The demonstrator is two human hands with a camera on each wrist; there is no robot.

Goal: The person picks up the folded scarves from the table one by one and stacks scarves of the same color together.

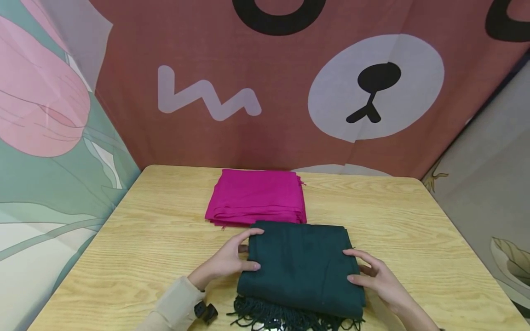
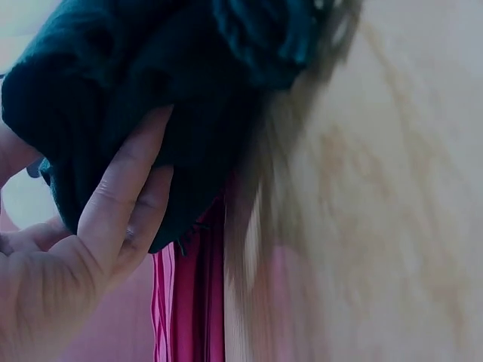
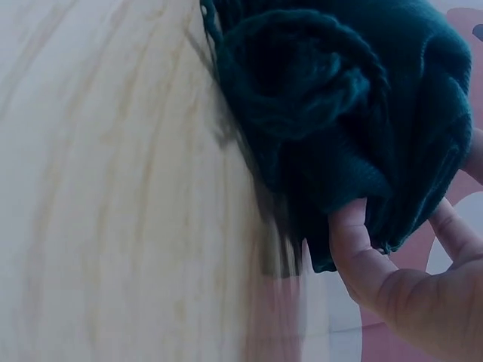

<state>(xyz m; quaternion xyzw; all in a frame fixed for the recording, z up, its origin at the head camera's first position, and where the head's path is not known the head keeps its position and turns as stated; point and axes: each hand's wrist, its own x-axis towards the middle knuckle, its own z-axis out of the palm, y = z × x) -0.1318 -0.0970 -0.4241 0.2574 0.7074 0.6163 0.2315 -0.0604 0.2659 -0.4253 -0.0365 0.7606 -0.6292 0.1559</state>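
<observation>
A dark green fringed scarf point(image 1: 302, 269), folded into a rough rectangle, is held between both hands near the front of the table. My left hand point(image 1: 229, 257) grips its left edge, thumb on top and other fingers underneath. On the opposite edge, my right hand point(image 1: 378, 278) pinches the folded cloth the same way. In the left wrist view, fingers point(image 2: 124, 181) press up into the green folds. The right wrist view has a finger point(image 3: 355, 245) tucked under the cloth. Dark tassels point(image 1: 285, 315) hang along the near side.
Just behind the scarf lies a folded magenta cloth point(image 1: 256, 195), its far edge near the back of the wooden table point(image 1: 136, 239). A printed brown curtain point(image 1: 198, 138) rises behind the table, with more printed fabric at left and right.
</observation>
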